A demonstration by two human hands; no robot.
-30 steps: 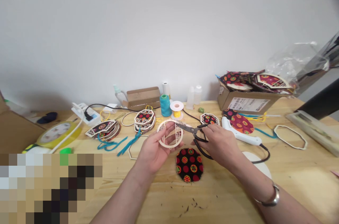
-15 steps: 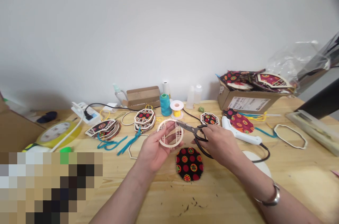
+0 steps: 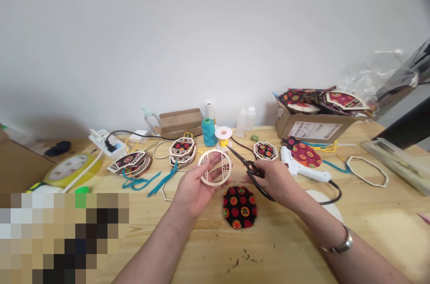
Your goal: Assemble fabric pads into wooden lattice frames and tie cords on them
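Note:
My left hand (image 3: pixel 192 187) holds a round, pale wooden lattice frame (image 3: pixel 217 182) by its left side, with fingers showing behind the openings. Black-handled scissors (image 3: pixel 247 164) are gripped in my right hand (image 3: pixel 276 180); their blades look closed and point up and left, just right of the frame and apart from it. Below both hands, a round piece of black fabric with red and yellow flower patterns (image 3: pixel 239 207) lies on the wooden table (image 3: pixel 188 252). Small dark scraps (image 3: pixel 247 256) are scattered nearer to me.
A white glue gun (image 3: pixel 304 169) lies right of my right hand. Behind are a teal thread cone (image 3: pixel 209 132), a yellow-wound spool (image 3: pixel 223 133) and stacked ornaments (image 3: pixel 182 149). A cardboard box (image 3: pixel 307 127) of fabric pieces stands back right; yellowish tape (image 3: pixel 75 169) lies left.
The scissors have moved away from the frame, slightly down and to the right, and their blades have closed. My left hand still holds the frame in almost the same place.

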